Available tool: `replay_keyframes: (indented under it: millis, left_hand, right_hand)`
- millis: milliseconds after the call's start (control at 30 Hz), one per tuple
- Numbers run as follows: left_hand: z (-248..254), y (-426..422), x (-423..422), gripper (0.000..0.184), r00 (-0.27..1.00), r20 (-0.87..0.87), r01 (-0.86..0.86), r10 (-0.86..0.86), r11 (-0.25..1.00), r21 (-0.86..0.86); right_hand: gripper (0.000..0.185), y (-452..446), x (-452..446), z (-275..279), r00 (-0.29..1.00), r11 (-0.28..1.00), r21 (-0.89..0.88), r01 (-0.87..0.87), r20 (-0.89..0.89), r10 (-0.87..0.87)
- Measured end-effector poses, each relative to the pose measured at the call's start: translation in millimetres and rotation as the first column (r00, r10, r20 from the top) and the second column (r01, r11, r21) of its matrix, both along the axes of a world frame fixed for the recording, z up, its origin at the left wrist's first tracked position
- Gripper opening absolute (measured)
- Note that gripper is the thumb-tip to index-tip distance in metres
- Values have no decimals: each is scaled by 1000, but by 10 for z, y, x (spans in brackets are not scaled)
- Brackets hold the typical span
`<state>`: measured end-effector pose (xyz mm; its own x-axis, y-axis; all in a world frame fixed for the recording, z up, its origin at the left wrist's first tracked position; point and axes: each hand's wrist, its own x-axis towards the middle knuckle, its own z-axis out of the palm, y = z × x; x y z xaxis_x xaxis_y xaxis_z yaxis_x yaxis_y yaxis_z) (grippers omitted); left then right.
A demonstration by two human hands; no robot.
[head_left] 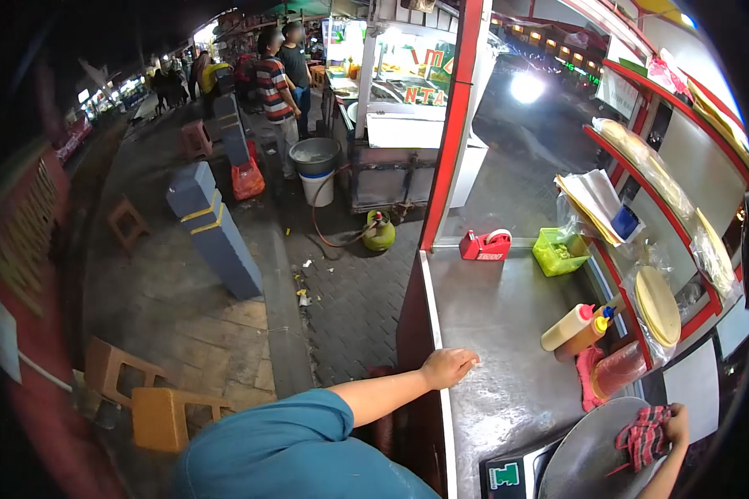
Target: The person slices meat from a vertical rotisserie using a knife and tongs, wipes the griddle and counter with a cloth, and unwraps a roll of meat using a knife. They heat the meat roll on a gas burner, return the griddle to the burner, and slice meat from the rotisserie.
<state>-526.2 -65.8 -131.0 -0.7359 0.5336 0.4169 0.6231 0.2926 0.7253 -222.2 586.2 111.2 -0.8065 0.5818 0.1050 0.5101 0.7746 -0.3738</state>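
Observation:
My left hand (451, 368) rests on the metal counter (508, 316) near its left edge, fingers curled in. Whether anything is inside them is hidden. My right hand (678, 422) is closed on a red and black checked cloth (643, 437), which lies on a round grey griddle plate (587, 445) at the lower right. Beside the plate sits a dark device with a green label (504, 476). Behind the griddle are a pink cloth (589, 376), a reddish cylindrical container (620, 370) and two squeeze bottles, one cream (567, 328) and one orange-yellow (587, 337).
A red tape dispenser (486, 245) and a green basket (561, 251) stand at the counter's far end. Red-edged shelves (657, 179) with bagged goods rise on the right. A red post (453, 125) stands ahead. Left are stools (162, 420), a bollard (216, 233) and people (275, 87).

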Motion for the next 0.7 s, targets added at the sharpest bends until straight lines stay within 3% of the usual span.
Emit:
replay_keyframes:
  millis: [133,200,233,300,400,433,467,533,600,667,700]
  left_hand:
    - [-6,5,2,25,1000,-18,6,-6,1000,8]
    - [-18,-4,-17,25,999,-30,11,-11,1000,11]
    - [-17,-1,-11,24,999,-30,16,-15,1000,18]
    - [-17,-16,-16,23,999,-31,29,-28,999,25]
    - [-12,-7,-52,19,997,-34,71,-70,997,18]
    - [-17,-25,-55,18,996,-36,85,-84,996,15]
    - [-29,-7,-61,17,995,-34,96,-95,995,23]
    - [26,-59,-53,17,988,-44,152,-151,988,27]
    - [74,-145,-136,14,966,1,259,-259,965,29]
    - [-7,-240,-353,15,866,-259,434,-427,900,-33]
    - [-67,-316,-428,17,753,-382,557,-536,828,-65]
  right_hand:
    - [11,-90,127,500,998,983,181,29,-58,-19]
    - [24,56,272,543,991,981,182,62,-128,-39]
    - [42,49,362,687,995,986,134,94,-50,-88]
    - [53,25,555,864,991,991,108,74,-119,-61]
    - [55,-235,865,1228,991,969,233,85,-118,-59]
    - [65,-326,983,1323,986,981,177,78,-157,-50]
    - [71,-446,1124,1454,995,906,411,101,-42,-92]
    - [79,-785,1427,1713,979,733,675,83,82,-187]
    - [67,-1661,1463,1933,965,620,782,69,106,-240]
    - [57,-2830,1032,2167,965,585,808,72,93,-247]
    - [52,-3374,778,2249,963,573,816,78,86,-255]
